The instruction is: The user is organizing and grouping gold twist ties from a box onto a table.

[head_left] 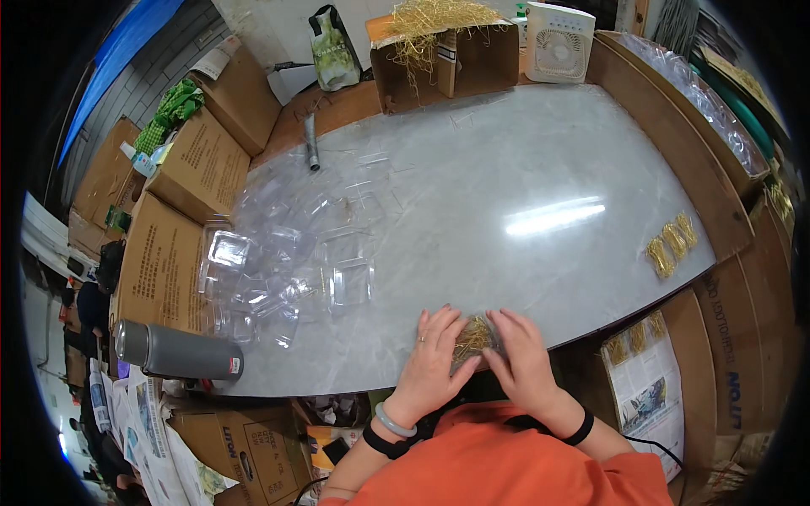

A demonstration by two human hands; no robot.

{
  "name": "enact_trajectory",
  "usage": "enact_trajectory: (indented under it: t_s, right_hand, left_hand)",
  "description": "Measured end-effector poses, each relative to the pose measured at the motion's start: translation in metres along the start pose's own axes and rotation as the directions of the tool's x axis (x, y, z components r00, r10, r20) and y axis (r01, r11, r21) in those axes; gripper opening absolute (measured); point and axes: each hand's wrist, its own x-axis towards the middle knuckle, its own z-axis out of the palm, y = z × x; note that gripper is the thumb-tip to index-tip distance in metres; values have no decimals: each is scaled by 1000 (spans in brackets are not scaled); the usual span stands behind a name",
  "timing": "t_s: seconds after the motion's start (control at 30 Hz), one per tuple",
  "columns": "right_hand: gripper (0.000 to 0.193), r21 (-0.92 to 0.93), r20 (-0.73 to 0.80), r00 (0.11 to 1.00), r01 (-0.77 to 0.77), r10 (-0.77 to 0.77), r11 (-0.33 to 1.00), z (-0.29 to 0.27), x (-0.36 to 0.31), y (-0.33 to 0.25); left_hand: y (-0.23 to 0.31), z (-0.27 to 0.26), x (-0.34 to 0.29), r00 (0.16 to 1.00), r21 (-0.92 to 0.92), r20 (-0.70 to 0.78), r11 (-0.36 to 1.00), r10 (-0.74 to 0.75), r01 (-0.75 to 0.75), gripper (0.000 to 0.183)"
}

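At the near edge of the table, a small clear plastic box (475,339) filled with thin gold strands sits between my hands. My left hand (432,354) presses on its left side, fingers curved forward and thumb toward the near side. On the right side, my right hand (521,352) curls around the box in the same way. My palms and fingers cover much of its walls. A pile of clear plastic boxes (287,244) spreads over the left of the table. Several tied gold bundles (675,242) lie at the right edge.
A grey bottle (181,350) lies on its side at the near left corner. Cardboard boxes (164,261) line the left side. At the back stand an open carton (489,63) topped with gold strands and a white fan (559,46). A cardboard wall (666,143) borders the right.
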Motion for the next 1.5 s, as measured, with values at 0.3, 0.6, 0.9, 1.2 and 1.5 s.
enact_trajectory:
  t_s: [0.3,0.6,0.9,1.2,1.5]
  right_hand:
    - [42,-99,-26,1000,0,-2,995,2,2,2]
    - [46,-109,91,995,46,-37,993,5,13,-7]
    - [51,-209,245,962,176,-122,962,8,20,2]
    - [70,-240,386,904,291,-184,926,-6,22,-4]
    - [69,-56,213,940,283,-266,957,-8,22,-4]
  left_hand:
    - [-4,2,-4,998,15,-66,1000,11,-10,58]
    - [-2,0,-8,984,-184,-163,982,-71,41,68]
    - [-11,0,-11,997,-136,-78,991,-24,13,82]
    - [-14,-4,-12,998,-280,-47,960,-45,30,108]
    - [-6,-16,-13,993,-456,-115,885,39,-87,102]
